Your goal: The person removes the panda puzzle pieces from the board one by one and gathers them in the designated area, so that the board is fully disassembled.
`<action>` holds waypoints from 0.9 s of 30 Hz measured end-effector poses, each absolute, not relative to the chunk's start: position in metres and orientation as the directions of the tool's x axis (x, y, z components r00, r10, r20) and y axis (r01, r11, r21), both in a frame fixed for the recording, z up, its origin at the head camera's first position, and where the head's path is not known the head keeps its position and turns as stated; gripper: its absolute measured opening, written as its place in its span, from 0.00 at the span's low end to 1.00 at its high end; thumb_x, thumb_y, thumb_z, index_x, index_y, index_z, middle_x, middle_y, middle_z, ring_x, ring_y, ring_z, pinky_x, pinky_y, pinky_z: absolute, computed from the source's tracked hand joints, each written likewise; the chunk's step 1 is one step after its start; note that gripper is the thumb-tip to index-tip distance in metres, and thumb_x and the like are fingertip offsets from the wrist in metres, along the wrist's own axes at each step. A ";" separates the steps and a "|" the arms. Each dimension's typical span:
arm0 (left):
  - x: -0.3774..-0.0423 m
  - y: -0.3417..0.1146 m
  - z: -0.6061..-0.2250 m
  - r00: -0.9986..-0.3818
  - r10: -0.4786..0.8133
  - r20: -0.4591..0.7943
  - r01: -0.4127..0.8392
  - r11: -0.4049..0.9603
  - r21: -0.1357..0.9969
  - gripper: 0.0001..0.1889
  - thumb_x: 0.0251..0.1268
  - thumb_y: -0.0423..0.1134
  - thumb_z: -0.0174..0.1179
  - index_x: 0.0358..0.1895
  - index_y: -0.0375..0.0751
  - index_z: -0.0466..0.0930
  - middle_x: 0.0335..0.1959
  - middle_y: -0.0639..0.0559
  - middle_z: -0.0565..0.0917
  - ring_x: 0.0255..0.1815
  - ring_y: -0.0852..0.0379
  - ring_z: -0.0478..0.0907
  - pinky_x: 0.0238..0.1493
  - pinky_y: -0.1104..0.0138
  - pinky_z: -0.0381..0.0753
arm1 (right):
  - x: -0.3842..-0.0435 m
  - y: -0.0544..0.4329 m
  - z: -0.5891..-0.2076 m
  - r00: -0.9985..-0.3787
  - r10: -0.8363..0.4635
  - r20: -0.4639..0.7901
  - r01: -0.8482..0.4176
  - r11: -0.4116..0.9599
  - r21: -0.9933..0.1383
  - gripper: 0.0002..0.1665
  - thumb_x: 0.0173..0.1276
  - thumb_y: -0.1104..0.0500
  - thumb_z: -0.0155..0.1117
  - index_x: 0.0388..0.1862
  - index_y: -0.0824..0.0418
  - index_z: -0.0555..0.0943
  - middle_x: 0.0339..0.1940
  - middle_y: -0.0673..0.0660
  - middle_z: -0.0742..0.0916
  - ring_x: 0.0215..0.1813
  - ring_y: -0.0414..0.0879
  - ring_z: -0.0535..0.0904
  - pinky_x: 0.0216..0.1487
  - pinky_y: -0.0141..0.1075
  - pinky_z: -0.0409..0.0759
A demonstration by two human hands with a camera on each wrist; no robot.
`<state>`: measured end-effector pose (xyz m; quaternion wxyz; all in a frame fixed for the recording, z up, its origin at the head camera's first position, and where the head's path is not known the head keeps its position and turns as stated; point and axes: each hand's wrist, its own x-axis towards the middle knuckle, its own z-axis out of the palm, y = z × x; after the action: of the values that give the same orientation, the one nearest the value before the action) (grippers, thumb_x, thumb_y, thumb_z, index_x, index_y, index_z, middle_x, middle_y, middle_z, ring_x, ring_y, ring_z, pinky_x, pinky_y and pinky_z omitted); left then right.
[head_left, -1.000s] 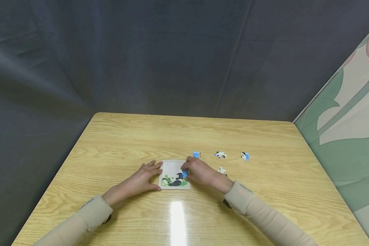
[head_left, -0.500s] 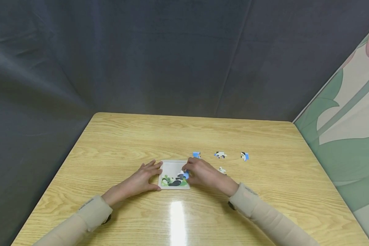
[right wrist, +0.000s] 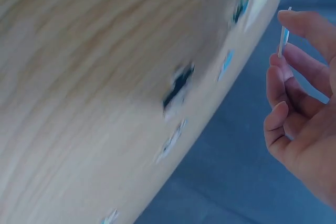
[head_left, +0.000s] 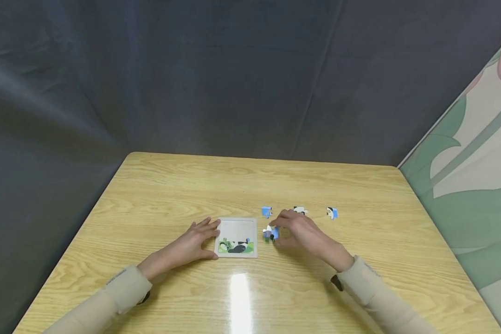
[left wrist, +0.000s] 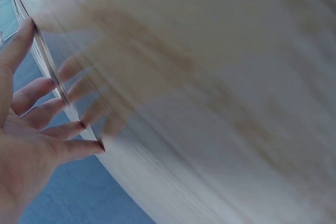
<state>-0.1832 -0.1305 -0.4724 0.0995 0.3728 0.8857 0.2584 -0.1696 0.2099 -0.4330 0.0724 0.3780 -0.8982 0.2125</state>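
Observation:
A white puzzle tray (head_left: 256, 227) lies near the middle of the table, its lower part filled by joined pieces (head_left: 235, 247) with a green, black and white picture. My left hand (head_left: 194, 243) rests against the tray's left side, fingers spread and extended, thumb at the near corner. Just right of the tray, my right hand (head_left: 305, 234) pinches a blue and white puzzle piece (head_left: 275, 232) between thumb and fingertips. In the right wrist view this held piece (right wrist: 284, 35) appears edge-on. A greenish puzzle piece (right wrist: 241, 6) lies on the table beside the tray, partly covered in the head view.
Beyond my right hand lie a blue piece (head_left: 266, 211), a white and black piece (head_left: 299, 210) and a blue and white piece (head_left: 332, 213). A dark piece (right wrist: 178, 87) shows in the right wrist view. Dark curtain (head_left: 234, 93) hangs behind the table.
My right hand has lifted the blue and white puzzle piece out of the tray and moved right with it. The joined pieces stay in place. My left hand has not moved.

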 end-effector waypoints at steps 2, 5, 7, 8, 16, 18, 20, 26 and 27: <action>-0.184 -0.131 -0.472 -0.704 0.710 0.016 0.608 0.590 0.531 0.34 0.54 0.48 0.70 0.61 0.30 0.74 0.73 0.38 0.61 0.74 0.33 0.51 0.64 0.31 0.51 | -0.170 0.219 -0.430 -0.700 -0.643 0.312 -0.715 0.624 -0.315 0.22 0.49 0.65 0.78 0.45 0.62 0.84 0.38 0.53 0.84 0.34 0.46 0.78 0.32 0.31 0.77; -0.184 -0.131 -0.472 -0.703 0.711 0.015 0.607 0.588 0.535 0.34 0.55 0.48 0.69 0.61 0.30 0.74 0.73 0.38 0.61 0.74 0.33 0.50 0.64 0.31 0.51 | -0.169 0.233 -0.428 -0.705 -0.629 0.327 -0.708 0.640 -0.297 0.21 0.48 0.67 0.77 0.44 0.62 0.85 0.38 0.53 0.84 0.33 0.45 0.78 0.32 0.31 0.77; -0.184 -0.131 -0.472 -0.702 0.712 0.014 0.605 0.587 0.537 0.34 0.55 0.48 0.69 0.61 0.30 0.74 0.73 0.38 0.61 0.74 0.33 0.50 0.64 0.31 0.51 | -0.167 0.242 -0.428 -0.720 -0.617 0.319 -0.694 0.655 -0.300 0.21 0.48 0.67 0.76 0.44 0.62 0.85 0.38 0.53 0.84 0.32 0.45 0.77 0.31 0.31 0.77; -0.184 -0.131 -0.472 -0.702 0.712 0.013 0.605 0.587 0.539 0.34 0.55 0.48 0.69 0.61 0.30 0.74 0.73 0.38 0.61 0.74 0.33 0.50 0.64 0.31 0.51 | -0.166 0.247 -0.428 -0.728 -0.611 0.311 -0.685 0.662 -0.304 0.21 0.48 0.67 0.76 0.44 0.61 0.85 0.39 0.53 0.84 0.32 0.45 0.77 0.31 0.31 0.76; -0.183 -0.130 -0.470 -0.708 0.707 0.008 0.599 0.594 0.538 0.34 0.54 0.48 0.70 0.61 0.30 0.74 0.73 0.38 0.61 0.74 0.34 0.51 0.65 0.32 0.50 | -0.158 0.282 -0.433 -0.786 -0.556 0.271 -0.618 0.719 -0.318 0.20 0.48 0.67 0.76 0.44 0.63 0.85 0.39 0.54 0.84 0.37 0.46 0.79 0.33 0.34 0.79; -0.182 -0.130 -0.470 -0.709 0.706 0.008 0.599 0.595 0.535 0.34 0.54 0.48 0.70 0.61 0.30 0.74 0.72 0.38 0.61 0.74 0.34 0.51 0.65 0.32 0.51 | -0.156 0.289 -0.433 -0.798 -0.539 0.269 -0.602 0.731 -0.321 0.20 0.48 0.67 0.76 0.44 0.64 0.85 0.39 0.53 0.84 0.37 0.45 0.79 0.33 0.34 0.79; -0.182 -0.130 -0.469 -0.709 0.706 0.009 0.601 0.596 0.532 0.34 0.54 0.48 0.70 0.61 0.30 0.74 0.72 0.38 0.61 0.74 0.34 0.51 0.64 0.32 0.51 | -0.154 0.294 -0.434 -0.809 -0.525 0.265 -0.587 0.742 -0.324 0.20 0.49 0.67 0.76 0.44 0.64 0.85 0.39 0.53 0.84 0.36 0.45 0.78 0.33 0.33 0.79; -0.183 -0.130 -0.470 -0.704 0.710 0.012 0.608 0.594 0.528 0.34 0.55 0.49 0.69 0.61 0.30 0.74 0.73 0.38 0.61 0.74 0.34 0.51 0.64 0.32 0.51 | -0.150 0.310 -0.435 -0.828 -0.504 0.245 -0.559 0.774 -0.297 0.21 0.48 0.66 0.77 0.44 0.64 0.84 0.38 0.54 0.84 0.36 0.45 0.80 0.33 0.34 0.80; -0.183 -0.130 -0.470 -0.704 0.710 0.013 0.609 0.594 0.527 0.34 0.55 0.49 0.69 0.61 0.30 0.74 0.73 0.38 0.61 0.74 0.34 0.51 0.64 0.32 0.51 | -0.149 0.313 -0.435 -0.831 -0.501 0.241 -0.554 0.780 -0.290 0.21 0.48 0.66 0.77 0.44 0.64 0.84 0.38 0.54 0.84 0.36 0.45 0.80 0.33 0.34 0.80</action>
<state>-0.1830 -0.1299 -0.4701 0.0997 0.3717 0.8871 0.2550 -0.1494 0.3128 -0.4349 0.0755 0.2804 -0.9405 0.1767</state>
